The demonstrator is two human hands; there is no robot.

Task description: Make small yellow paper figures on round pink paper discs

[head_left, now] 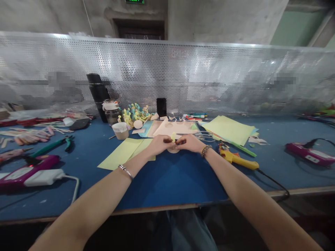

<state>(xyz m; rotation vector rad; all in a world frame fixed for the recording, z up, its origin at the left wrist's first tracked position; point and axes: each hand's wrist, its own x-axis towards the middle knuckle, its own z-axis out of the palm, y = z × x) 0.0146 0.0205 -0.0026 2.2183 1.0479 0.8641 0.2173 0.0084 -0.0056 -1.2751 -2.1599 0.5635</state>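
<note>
Over the middle of the blue table, my left hand (pixel 161 143) and my right hand (pixel 190 143) meet with bent fingers pinched close together. Between the fingertips a small pale-yellow paper piece (pixel 173 136) sticks up, and both hands hold it. Just below the fingers shows a pale round disc (pixel 172 150), partly hidden by them; whether it is joined to the yellow piece I cannot tell. Yellow paper sheets (pixel 117 155) lie beside my left hand. Behind my hands are cut pink sheets (pixel 170 127) and a pair of scissors (pixel 206 136), partly covered.
A yellow hot glue gun (pixel 239 161) with a black cord lies right of my right hand, near a yellow paper stack (pixel 229 128). Left stand a cup (pixel 120 131), bottles and paper flowers (pixel 134 114). Pliers (pixel 68 143) and a purple power strip (pixel 28 172) lie further left.
</note>
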